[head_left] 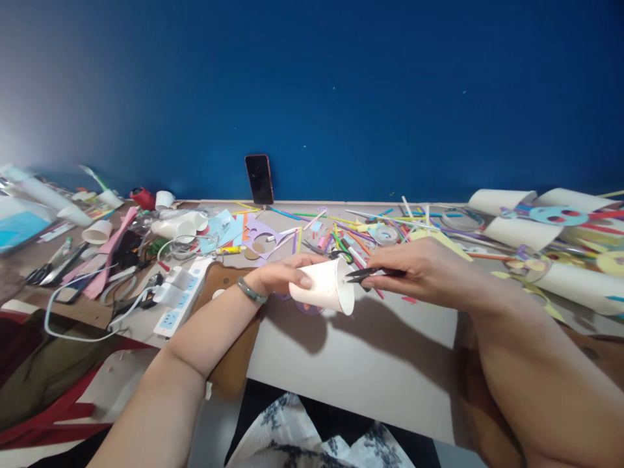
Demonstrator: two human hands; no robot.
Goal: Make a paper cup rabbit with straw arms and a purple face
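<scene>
Holding a white paper cup (324, 286) on its side above the bench (361, 364), the left hand (280, 274) grips its base; the right hand (424, 270), at three o'clock, pinches small black snips (365, 274) at the rim. Thin paper could buckle, skewing the cut toward the left fingers.

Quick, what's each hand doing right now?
Left hand: closed around a white paper cup, held on its side.
Right hand: closed on small black scissors, tips at the cup's rim.
</scene>
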